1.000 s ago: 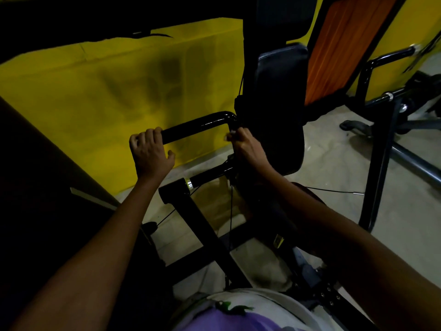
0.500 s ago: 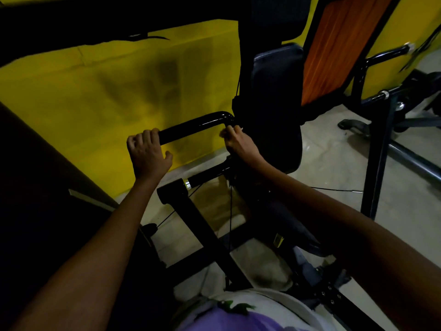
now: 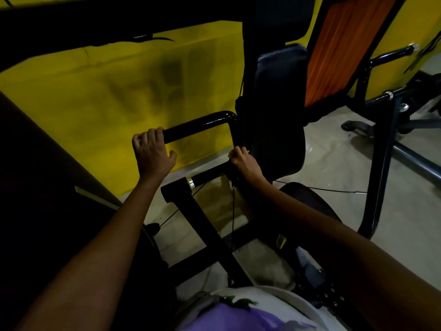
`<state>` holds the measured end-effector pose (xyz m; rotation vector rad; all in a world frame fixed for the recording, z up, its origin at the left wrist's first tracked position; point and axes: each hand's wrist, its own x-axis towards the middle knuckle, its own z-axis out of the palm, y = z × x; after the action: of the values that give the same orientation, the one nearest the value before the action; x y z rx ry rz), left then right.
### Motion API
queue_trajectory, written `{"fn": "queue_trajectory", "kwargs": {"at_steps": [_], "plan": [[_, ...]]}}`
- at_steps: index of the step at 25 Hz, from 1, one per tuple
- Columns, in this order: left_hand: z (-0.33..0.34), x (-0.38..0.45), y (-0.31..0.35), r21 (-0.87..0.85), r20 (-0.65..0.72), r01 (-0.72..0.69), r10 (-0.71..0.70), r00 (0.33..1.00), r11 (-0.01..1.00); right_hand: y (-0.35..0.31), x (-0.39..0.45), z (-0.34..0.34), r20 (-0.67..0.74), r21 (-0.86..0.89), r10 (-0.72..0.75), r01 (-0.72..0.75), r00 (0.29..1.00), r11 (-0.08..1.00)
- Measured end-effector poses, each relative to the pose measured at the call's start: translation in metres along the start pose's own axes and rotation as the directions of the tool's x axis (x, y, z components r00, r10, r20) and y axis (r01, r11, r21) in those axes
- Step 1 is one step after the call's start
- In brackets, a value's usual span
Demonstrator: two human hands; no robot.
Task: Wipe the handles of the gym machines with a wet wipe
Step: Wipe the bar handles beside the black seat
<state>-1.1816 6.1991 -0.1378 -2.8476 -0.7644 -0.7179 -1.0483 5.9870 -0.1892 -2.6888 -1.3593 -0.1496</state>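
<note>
A glossy black bent handle (image 3: 202, 124) sticks out to the left from the dark machine. My left hand (image 3: 151, 150) grips its free left end, fingers curled over the top of the bar. My right hand (image 3: 243, 161) is below the bend, fingers curled round the handle's upright part next to the black pad (image 3: 279, 120). The light is dim and I cannot make out a wet wipe in either hand.
A lower black bar with a silver collar (image 3: 191, 182) sits just under my hands, on a slanting frame beam (image 3: 214, 235). Thin cables hang by it. A yellow wall (image 3: 95, 103) is behind. An orange backrest (image 3: 338, 44) and more black frames (image 3: 381, 163) stand to the right on the concrete floor.
My right hand has slid down from just under the handle's bend to lower on its upright part. My left hand keeps its grip on the bar's end.
</note>
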Motion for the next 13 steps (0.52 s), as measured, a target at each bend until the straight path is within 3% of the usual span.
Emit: {"fn": "queue_trajectory", "kwargs": {"at_steps": [3, 5, 8, 10, 13], "plan": [[-0.002, 0.001, 0.003, -0.005, 0.024, 0.01, -0.01, 1.0, 1.0, -0.019, -0.008, 0.019, -0.072, 0.29, 0.274, -0.243, 0.959, 0.926], [-0.003, 0.0, 0.003, -0.008, 0.032, 0.024, -0.024, 0.999, 1.0, -0.027, -0.009, 0.02, -0.053, 0.464, 0.36, -0.297, 0.931, 0.835], [-0.003, 0.0, 0.003, -0.009, 0.02, 0.021, -0.021, 1.0, 1.0, -0.021, -0.008, 0.009, -0.071, 0.485, 0.301, -0.231, 0.951, 0.843], [-0.003, 0.0, 0.003, -0.006, 0.011, 0.023, -0.023, 1.0, 1.0, -0.016, -0.011, 0.009, -0.15, 0.427, 0.346, -0.255, 0.926, 0.868], [-0.006, 0.0, 0.007, 0.05, 0.066, 0.038, -0.041, 0.997, 0.998, -0.025, -0.019, 0.022, -0.13, 0.426, 0.348, -0.264, 0.929, 0.865]]}}
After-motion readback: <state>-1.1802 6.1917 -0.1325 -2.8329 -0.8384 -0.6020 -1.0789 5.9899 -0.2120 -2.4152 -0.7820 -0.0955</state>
